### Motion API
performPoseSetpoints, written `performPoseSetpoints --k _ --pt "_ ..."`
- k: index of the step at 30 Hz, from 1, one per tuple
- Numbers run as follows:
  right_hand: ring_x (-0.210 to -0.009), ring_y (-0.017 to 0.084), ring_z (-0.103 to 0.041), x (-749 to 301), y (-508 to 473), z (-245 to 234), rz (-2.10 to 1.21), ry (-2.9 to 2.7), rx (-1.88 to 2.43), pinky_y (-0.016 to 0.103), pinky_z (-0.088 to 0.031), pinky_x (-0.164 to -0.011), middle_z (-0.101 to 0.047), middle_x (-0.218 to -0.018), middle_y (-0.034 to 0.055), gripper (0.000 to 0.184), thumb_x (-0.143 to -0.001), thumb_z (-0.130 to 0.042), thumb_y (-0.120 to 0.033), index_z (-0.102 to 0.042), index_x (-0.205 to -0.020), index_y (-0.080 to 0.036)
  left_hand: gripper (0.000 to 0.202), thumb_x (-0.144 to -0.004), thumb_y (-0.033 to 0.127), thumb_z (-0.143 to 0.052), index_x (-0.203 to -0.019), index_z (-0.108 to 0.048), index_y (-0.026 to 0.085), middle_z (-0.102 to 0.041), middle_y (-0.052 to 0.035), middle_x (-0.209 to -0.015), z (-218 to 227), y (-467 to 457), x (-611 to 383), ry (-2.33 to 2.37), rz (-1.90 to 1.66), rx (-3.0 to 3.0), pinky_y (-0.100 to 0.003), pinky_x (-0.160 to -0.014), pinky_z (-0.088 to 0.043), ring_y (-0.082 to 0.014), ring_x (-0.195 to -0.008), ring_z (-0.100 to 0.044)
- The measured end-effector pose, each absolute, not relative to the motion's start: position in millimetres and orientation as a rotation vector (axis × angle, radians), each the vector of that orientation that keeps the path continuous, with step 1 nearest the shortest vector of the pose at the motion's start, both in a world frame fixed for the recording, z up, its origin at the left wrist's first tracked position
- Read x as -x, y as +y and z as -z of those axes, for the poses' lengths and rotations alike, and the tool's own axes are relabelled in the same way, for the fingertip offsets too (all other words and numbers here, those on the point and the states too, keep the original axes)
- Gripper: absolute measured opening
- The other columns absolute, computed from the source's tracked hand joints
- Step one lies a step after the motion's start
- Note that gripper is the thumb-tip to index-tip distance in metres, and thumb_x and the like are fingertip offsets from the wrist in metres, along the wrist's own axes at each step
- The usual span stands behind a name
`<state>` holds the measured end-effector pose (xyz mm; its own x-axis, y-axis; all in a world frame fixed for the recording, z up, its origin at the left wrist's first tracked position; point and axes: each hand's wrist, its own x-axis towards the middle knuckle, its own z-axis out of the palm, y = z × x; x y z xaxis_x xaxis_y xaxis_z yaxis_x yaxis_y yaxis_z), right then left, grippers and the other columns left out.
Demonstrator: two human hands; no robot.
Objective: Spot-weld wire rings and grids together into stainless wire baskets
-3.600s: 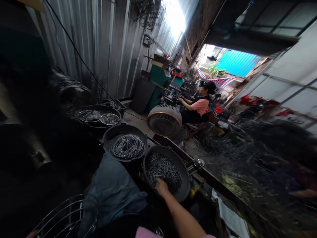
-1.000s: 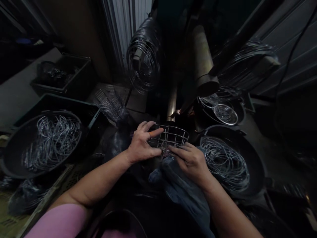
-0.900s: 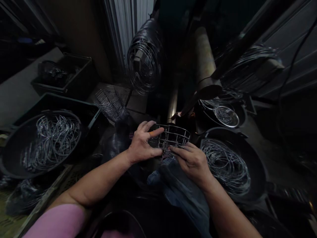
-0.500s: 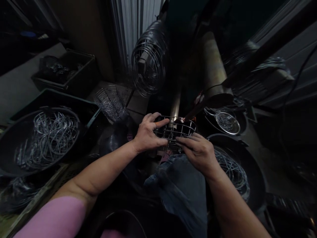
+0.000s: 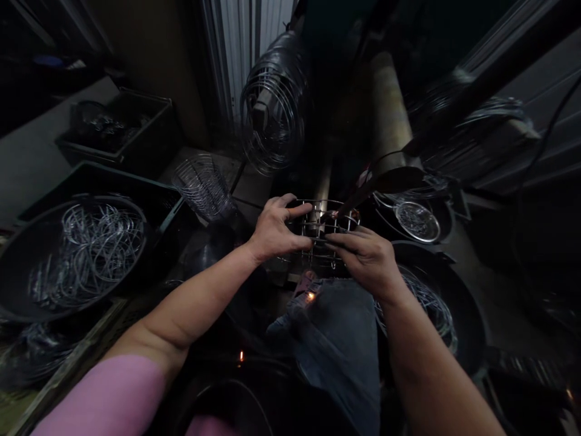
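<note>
Here in the head view, the only one we have, sparks are suddenly in play: one bright spark shows over the blue cloth across the lap, another glowing streak lower down, and neither was there half a second ago! The left hand is clamped on the left side of the round wire frame, thumb on the near side, index finger reaching along the upper wires, while the right hand pinches its near right edge; the two hands are apart, joined only by the metal they share. The frame itself sits right between them, a touch higher in the picture than a moment back, with the pale metal post and the dark slanting rod meeting it at its far side, though whether both touch the wire I cannot tell. My reading: those sparks point to hot work on the wire right now, so a steady grip counts. Off to the left, the stacked wire baskets stand just as they did, and the basin of wire loops looks undisturbed
</note>
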<state>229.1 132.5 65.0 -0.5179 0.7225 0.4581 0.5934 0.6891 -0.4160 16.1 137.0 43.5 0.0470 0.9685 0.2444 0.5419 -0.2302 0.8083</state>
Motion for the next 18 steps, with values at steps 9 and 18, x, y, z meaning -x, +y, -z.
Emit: performPoseSetpoints --k 9,18 --pt "-0.077 0.018 -0.066 -228.2 135.2 -60.5 -0.347 -1.974 1.130 0.032 -0.053 -0.073 -0.073 -0.087 0.0021 0.016 -0.086 -0.066 -0.029 -0.076 -0.099 -0.025 0.072 -0.047 0.030 -0.088 -0.116 -0.069 0.024 -0.054 -0.0080 -0.135 -48.2 155.5 -17.8 1.502 -1.070 -1.725 -0.042 -0.112 -0.035 -0.0289 -0.128 -0.047" --pt "-0.070 0.016 -0.069 -228.9 86.8 -38.1 -0.802 -1.471 1.240 0.033 -0.058 -0.069 -0.072 -0.101 0.0049 0.028 -0.086 -0.067 -0.031 -0.070 -0.113 -0.023 0.079 -0.045 0.041 -0.090 -0.118 -0.068 0.025 -0.051 -0.0100 -0.141 -45.8 183.3 -16.4 1.491 -1.075 -1.691 -0.051 -0.113 -0.031 -0.0343 -0.134 -0.042"
